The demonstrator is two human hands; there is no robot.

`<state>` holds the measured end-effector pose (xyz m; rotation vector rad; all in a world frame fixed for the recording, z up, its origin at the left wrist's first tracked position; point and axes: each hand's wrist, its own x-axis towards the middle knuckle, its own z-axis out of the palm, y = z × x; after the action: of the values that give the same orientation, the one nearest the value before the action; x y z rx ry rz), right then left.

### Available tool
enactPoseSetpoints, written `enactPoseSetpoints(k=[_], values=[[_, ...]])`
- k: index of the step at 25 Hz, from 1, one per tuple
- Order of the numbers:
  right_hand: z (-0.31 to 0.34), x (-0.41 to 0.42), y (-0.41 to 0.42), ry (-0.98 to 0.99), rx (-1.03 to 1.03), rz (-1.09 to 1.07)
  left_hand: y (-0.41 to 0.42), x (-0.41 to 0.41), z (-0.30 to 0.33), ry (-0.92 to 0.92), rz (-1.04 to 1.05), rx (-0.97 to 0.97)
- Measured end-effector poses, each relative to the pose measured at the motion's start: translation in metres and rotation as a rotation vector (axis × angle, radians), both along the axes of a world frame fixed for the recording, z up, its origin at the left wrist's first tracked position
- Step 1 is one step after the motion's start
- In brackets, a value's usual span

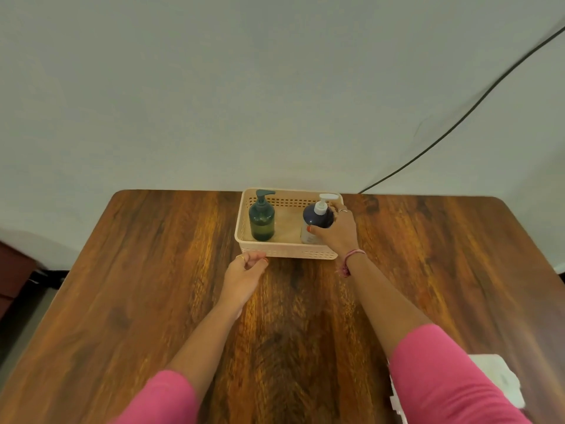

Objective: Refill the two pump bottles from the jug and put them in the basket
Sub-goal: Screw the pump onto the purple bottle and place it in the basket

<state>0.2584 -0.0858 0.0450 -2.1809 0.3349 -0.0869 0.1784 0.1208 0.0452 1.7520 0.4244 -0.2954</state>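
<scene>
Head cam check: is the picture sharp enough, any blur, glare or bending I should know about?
Head view: basket and green bottle fairly sharp; left hand slightly smeared; table edges bow from the wide lens; soft even light, no harsh glare.

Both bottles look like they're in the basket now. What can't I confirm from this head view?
- Fill levels: green bottle and dark blue bottle are too dark to see through.
- Blue bottle's label: covered by the right hand and too small to read.
- Jug: nowhere in view.
- White object at the lower right: cut off by the sleeve, blurred.
- Left hand: blurred beside the basket.
</scene>
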Motion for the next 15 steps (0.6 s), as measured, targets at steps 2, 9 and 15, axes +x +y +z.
enactPoseSetpoints(k=[2, 9, 15], values=[[0.012, -0.019, -0.009, -0.042, -0.030, -0.050, -0.006, -0.007, 0.003, -0.012, -0.016, 0.006], [0.013, -0.170, -0.054, 0.006, -0.299, 0.233, -0.038, -0.058, 0.005, -0.011, -0.131, 0.045], [-0.022, -0.292, -0.099, 0.322, -0.781, 0.695, -0.078, -0.114, 0.001, 0.037, -0.206, -0.013]])
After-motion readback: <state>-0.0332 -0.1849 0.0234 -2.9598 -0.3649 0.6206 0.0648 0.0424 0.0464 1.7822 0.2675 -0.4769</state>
